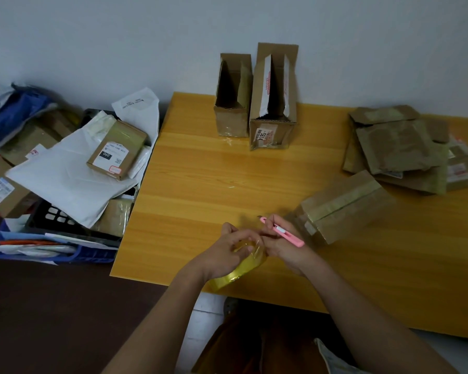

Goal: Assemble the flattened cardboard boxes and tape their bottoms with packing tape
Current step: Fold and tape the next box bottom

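My left hand (pixel 227 249) grips a roll of clear yellowish packing tape (pixel 238 271) at the near edge of the wooden table (pixel 200 184). My right hand (pixel 284 244) holds a pink box cutter (pixel 284 232), its blade pointing up-left, right beside the roll. An assembled cardboard box (pixel 341 206) lies just right of my hands with tape along its seam. Two open assembled boxes, a smaller one (pixel 233 103) and a taller one (pixel 274 103), stand against the wall at the back. A stack of flattened boxes (pixel 400 149) lies at the far right.
Left of the table sits a heap of parcels, white mailer bags (pixel 65 179) and a labelled small box (pixel 116 149) over dark and blue crates (pixel 54 255). A grey wall runs behind the table. The table's near edge crosses just below my hands.
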`<state>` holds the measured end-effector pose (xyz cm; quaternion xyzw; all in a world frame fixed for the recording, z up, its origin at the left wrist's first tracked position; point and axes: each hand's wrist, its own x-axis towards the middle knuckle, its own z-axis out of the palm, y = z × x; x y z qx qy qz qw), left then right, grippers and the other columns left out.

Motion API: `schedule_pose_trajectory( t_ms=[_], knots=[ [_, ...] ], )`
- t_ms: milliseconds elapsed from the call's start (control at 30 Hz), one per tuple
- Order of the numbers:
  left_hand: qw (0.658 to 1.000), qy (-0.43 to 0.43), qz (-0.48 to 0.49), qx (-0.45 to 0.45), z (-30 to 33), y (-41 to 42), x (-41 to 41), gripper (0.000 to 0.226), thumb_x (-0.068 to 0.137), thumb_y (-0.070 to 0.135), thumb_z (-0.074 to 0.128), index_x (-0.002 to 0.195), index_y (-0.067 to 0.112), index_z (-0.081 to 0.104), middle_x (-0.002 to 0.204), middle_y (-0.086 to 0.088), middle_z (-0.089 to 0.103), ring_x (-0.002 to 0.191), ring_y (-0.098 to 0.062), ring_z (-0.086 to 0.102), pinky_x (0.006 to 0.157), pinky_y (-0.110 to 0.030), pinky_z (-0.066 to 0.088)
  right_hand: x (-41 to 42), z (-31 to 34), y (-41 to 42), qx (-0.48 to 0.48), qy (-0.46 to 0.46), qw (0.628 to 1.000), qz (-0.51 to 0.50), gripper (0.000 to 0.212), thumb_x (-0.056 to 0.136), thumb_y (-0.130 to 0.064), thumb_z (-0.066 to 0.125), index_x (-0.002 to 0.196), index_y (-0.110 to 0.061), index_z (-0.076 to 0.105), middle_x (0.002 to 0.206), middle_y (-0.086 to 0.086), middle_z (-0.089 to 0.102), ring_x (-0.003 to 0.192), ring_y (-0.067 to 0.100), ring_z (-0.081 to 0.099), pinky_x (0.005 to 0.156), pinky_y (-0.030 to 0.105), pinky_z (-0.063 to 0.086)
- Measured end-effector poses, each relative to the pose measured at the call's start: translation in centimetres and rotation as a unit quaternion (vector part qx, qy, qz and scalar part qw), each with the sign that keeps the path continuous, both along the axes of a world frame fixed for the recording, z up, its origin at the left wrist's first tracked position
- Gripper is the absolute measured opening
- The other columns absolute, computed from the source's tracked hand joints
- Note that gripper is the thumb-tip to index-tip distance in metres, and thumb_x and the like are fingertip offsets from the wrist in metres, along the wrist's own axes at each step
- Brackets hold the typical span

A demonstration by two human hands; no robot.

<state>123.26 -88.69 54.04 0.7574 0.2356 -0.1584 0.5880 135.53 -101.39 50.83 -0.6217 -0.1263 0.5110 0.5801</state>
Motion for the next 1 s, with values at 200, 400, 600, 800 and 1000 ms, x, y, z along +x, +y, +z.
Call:
schedule_pose_trajectory(
  t_ms=[200,400,600,800,1000],
  knots=[
    [0.999,0.013,0.044,-0.020,0.2,1.1,-0.5,0.018,0.101,0.023,0.050,0.100,0.038,0.060,0.107,-0.002,0.034,0.105,-0.017,0.043,0.080,-0.010,0.034,3.5,0.6,-1.5,-0.033,-0.093,0.994,-0.048,0.039,0.092,0.012,0.052,0.078,-0.023,0.041,0.088,0.005,0.060,0.087,0.015,0.064,0.077,0.044,0.058],
    [1.000,0.023,0.014,-0.005,0.2,0.6,0.8,0.017,0.101,0.021,0.048,0.109,0.031,0.059,0.104,-0.003,0.031,0.091,-0.014,0.039,0.068,0.000,0.033,2.4,1.6,-0.9,-0.041,-0.150,0.978,0.142,0.031,0.091,0.006,0.053,0.084,-0.022,0.041,0.100,-0.006,0.056,0.097,0.006,0.053,0.078,0.020,0.044],
    [0.999,0.031,0.022,-0.003,0.7,1.5,-0.2,0.018,0.100,0.017,0.051,0.110,0.027,0.062,0.100,0.003,0.032,0.096,-0.006,0.037,0.081,-0.002,0.031,0.6,0.2,0.5,-0.024,-0.061,0.992,0.109,0.037,0.087,0.001,0.062,0.073,-0.024,0.039,0.087,-0.007,0.055,0.081,0.003,0.051,0.066,0.020,0.037],
    [0.999,0.030,0.016,0.034,1.7,2.5,-0.5,0.020,0.096,0.003,0.053,0.092,0.020,0.062,0.099,-0.001,0.028,0.096,-0.013,0.035,0.076,-0.004,0.035,0.0,1.5,1.8,0.015,-0.077,0.992,0.095,0.039,0.079,0.019,0.063,0.078,-0.011,0.037,0.086,0.000,0.066,0.086,-0.001,0.064,0.075,0.015,0.045],
    [0.996,0.028,0.046,0.068,2.3,3.6,-0.9,0.025,0.093,0.001,0.058,0.082,0.021,0.065,0.104,-0.006,0.030,0.095,-0.015,0.040,0.075,-0.015,0.042,-0.9,2.3,3.2,0.042,-0.089,0.994,0.044,0.047,0.073,0.027,0.062,0.070,-0.010,0.033,0.079,0.004,0.067,0.071,0.007,0.071,0.068,0.018,0.052]
  ],
)
